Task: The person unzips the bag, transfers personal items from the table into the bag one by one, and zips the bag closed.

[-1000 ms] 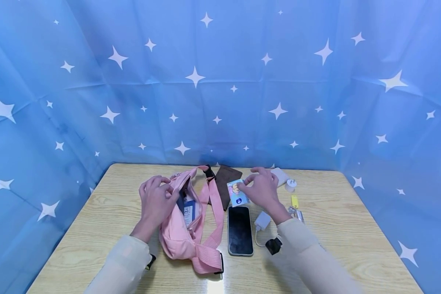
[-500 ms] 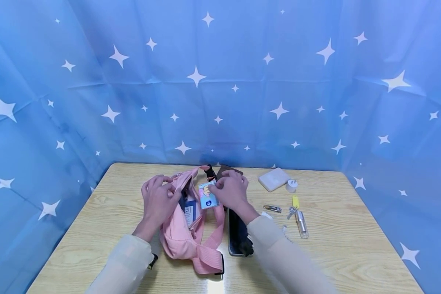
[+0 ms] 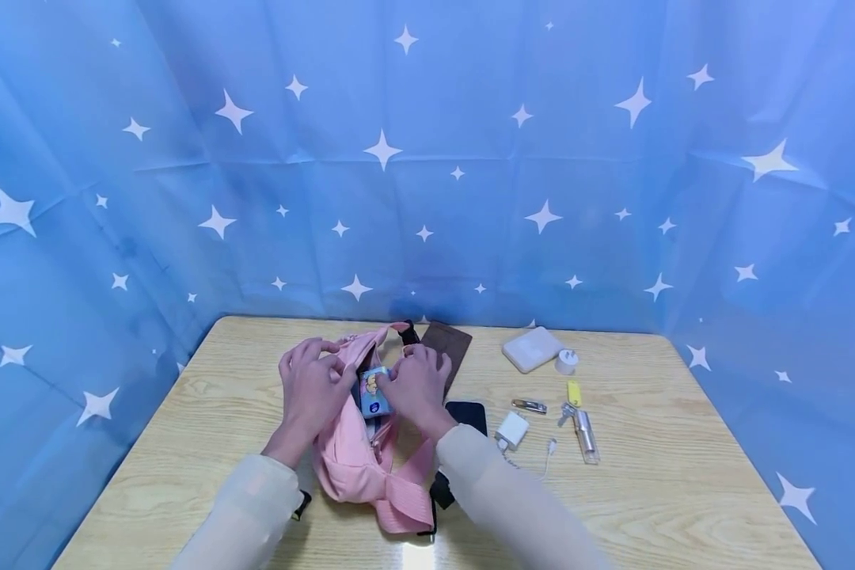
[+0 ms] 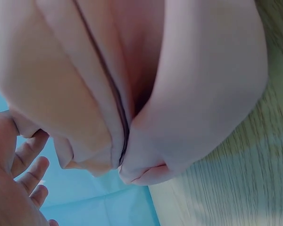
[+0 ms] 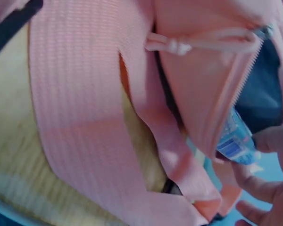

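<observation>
A pink waist bag [image 3: 347, 467] lies unzipped on the table, its dark lining showing in the right wrist view. My left hand [image 3: 315, 388] pinches the left edge of its opening; in the left wrist view the fingers [image 4: 30, 160] curl at the pink fabric. Between thumb and fingers, my right hand [image 3: 416, 384] holds a small blue tissue pack [image 3: 374, 393] with a cartoon print. The pack is partly inside the bag's mouth, and in the right wrist view its barcode end [image 5: 236, 146] shows beside the zip. A card seen earlier inside the bag is mostly hidden.
Right of the bag lie a brown wallet-like flat piece [image 3: 447, 348], a partly covered phone [image 3: 468, 416], a white charger [image 3: 512, 431] with cable, nail clippers [image 3: 529, 405], keys with a yellow tag [image 3: 574, 393], a white slab [image 3: 531, 349] and a round plug [image 3: 566, 362].
My right hand has carried the tissue pack leftward from above the phone to the bag's opening and lowered it partly in. My left hand has stayed at the bag's edge.
</observation>
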Demonstrator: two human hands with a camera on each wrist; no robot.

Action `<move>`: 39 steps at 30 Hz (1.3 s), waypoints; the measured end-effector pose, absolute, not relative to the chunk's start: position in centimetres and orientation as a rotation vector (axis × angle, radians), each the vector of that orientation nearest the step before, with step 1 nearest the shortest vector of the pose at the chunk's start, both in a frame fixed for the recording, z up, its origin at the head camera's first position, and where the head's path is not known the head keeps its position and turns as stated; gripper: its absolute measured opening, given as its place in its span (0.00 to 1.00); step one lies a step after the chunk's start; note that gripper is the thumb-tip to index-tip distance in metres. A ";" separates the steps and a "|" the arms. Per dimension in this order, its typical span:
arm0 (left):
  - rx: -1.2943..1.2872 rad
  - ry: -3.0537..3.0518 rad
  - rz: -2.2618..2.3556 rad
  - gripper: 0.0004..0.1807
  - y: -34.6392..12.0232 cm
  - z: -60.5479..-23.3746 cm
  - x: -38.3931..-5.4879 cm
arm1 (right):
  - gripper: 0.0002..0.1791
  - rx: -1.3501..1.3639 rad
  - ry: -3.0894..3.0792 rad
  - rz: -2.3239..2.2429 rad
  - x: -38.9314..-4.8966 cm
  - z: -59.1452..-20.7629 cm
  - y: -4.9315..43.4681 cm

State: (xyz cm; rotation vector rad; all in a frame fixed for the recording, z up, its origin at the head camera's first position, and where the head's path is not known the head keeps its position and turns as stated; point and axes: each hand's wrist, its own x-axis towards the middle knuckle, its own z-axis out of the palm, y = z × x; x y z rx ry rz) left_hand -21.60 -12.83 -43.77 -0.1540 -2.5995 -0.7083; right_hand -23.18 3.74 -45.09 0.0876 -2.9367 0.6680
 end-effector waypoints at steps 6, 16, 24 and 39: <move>-0.171 -2.570 -0.705 0.13 -12.9 -44.0 -21.6 | 0.24 0.115 -2.964 0.424 -22.9 -46.1 2.6; -0.176 -2.566 -0.704 0.13 -12.8 -44.1 -21.6 | 0.17 0.329 -3.007 0.156 -21.8 -46.1 2.2; -0.143 -2.584 -0.693 0.12 -13.3 -44.0 -21.5 | 0.09 0.461 -2.948 0.319 -21.2 -45.6 3.2; -0.128 -2.617 -0.687 0.13 -14.4 -44.5 -21.2 | 0.07 0.320 -2.823 0.580 -21.6 -44.2 11.3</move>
